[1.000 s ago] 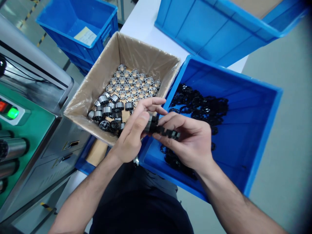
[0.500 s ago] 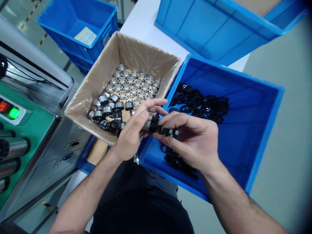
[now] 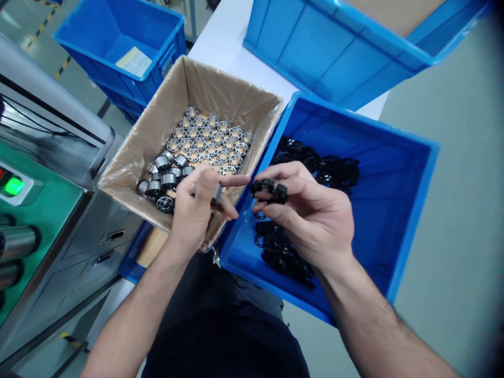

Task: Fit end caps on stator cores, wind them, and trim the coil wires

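Observation:
My left hand [image 3: 192, 210] is over the near right corner of the cardboard box [image 3: 129, 163], its fingers partly closed around a metal ring [image 3: 217, 193] that is mostly hidden. The index finger stretches right, its tip close to the black toothed plastic rings [image 3: 270, 190] pinched in my right hand [image 3: 321, 220]. Whether that fingertip touches them I cannot tell. Inside the box, bare silver rings [image 3: 205, 144] stand in rows, and a loose heap of metal rings with black ends [image 3: 168, 180] lies at the near left. Below my right hand, more black plastic rings [image 3: 338, 170] are piled in the blue bin [image 3: 378, 226].
Another blue bin [image 3: 315, 52] stands on the white table [image 3: 224, 42] beyond. At the far left, stacked blue crates [image 3: 157, 31] hold a paper sheet [image 3: 134, 61]. A green-topped machine [image 3: 51, 194] with a lit green button [image 3: 14, 186] is on my left.
My left hand has drawn left with the metal ring, parting it from the black rings in my right hand. The right hand stays nearly in place. The view has shifted slightly.

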A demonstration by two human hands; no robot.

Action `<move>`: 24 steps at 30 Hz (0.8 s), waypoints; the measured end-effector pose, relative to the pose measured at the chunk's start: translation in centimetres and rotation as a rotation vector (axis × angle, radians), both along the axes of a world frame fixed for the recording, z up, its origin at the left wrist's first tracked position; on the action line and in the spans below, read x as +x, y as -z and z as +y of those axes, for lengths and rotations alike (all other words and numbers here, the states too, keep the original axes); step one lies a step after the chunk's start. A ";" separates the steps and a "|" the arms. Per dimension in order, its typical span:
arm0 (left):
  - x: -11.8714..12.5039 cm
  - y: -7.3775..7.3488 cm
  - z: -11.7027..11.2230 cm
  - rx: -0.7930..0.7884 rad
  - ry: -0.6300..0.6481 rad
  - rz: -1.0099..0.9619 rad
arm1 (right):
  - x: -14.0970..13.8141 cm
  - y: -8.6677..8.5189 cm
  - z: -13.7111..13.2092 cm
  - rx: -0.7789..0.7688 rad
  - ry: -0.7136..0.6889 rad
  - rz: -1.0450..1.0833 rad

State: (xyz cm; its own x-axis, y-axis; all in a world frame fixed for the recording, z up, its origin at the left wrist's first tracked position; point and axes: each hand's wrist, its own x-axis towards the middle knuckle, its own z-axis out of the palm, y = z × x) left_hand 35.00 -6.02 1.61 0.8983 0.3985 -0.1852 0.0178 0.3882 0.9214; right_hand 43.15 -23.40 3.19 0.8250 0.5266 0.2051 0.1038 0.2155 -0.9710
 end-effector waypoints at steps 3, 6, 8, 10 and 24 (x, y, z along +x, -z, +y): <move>0.0 0.0 0.1 0.026 -0.125 0.006 | -0.1 -0.2 -0.1 -0.061 0.035 -0.006; 0.0 -0.4 0.1 0.028 -0.017 0.023 | -0.5 -0.5 0.1 0.011 0.002 0.113; 0.1 -0.7 0.0 -0.045 0.061 0.033 | -0.6 -0.6 0.1 0.035 -0.020 0.145; 0.1 -0.9 0.0 -0.119 0.144 0.047 | -0.6 -0.6 0.1 -0.033 0.003 0.080; -1.0 0.0 -0.2 0.054 0.301 0.075 | -1.4 1.5 0.5 -0.217 0.191 -0.264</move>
